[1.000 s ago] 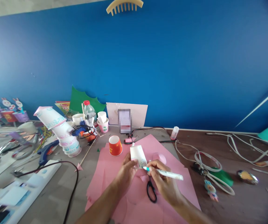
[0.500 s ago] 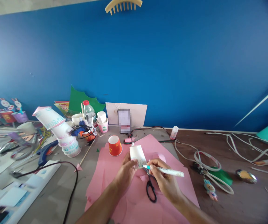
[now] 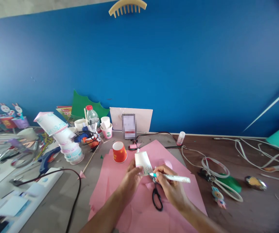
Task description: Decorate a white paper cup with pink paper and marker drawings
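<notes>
Fingers of the left hand [image 3: 132, 176] are closed around a tilted white cup [image 3: 141, 161], which bears pink and turquoise marks near its lower end. Just right of it, the right hand [image 3: 170, 185] grips a marker [image 3: 178, 178] like a pen, its turquoise tip at the cup's lower right edge; whether they touch is too small to tell. Black-handled scissors [image 3: 157, 200] lie just below the grip, on the pink paper [image 3: 107, 191] beneath both hands. Near the held cup, to its upper left, a red cup [image 3: 119, 152] stands upright. Beyond the grip, a phone [image 3: 129, 126] leans against a pale board [image 3: 144, 119]. Well apart to the left rises a leaning stack of decorated cups [image 3: 65, 139]; farther right of the grip lies a keychain charm [image 3: 217, 195].
</notes>
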The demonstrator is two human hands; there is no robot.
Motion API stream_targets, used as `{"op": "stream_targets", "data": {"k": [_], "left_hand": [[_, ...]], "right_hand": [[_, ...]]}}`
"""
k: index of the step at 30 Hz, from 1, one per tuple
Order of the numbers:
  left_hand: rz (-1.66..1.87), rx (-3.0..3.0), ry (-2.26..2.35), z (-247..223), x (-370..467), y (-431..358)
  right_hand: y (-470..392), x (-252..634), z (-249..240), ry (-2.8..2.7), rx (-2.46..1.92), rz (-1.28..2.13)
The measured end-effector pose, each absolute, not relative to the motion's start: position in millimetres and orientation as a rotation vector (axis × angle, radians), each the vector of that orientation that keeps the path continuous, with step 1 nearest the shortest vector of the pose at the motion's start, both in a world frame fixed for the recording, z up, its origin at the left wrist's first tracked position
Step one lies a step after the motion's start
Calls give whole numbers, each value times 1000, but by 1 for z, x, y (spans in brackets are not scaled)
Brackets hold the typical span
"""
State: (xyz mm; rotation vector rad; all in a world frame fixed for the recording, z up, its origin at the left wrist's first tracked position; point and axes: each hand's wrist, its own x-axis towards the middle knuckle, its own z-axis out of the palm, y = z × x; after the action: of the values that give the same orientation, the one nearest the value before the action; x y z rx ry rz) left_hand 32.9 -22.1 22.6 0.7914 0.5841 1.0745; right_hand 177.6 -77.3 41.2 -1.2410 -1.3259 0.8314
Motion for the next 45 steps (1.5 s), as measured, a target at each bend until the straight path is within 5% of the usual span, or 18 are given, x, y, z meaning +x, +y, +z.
{"op": "stream_targets", "data": {"k": [45], "left_hand": [[1082,779,561,22,33,-23]], "right_hand": [[-76,177,34,-1254,-1213,886]]}}
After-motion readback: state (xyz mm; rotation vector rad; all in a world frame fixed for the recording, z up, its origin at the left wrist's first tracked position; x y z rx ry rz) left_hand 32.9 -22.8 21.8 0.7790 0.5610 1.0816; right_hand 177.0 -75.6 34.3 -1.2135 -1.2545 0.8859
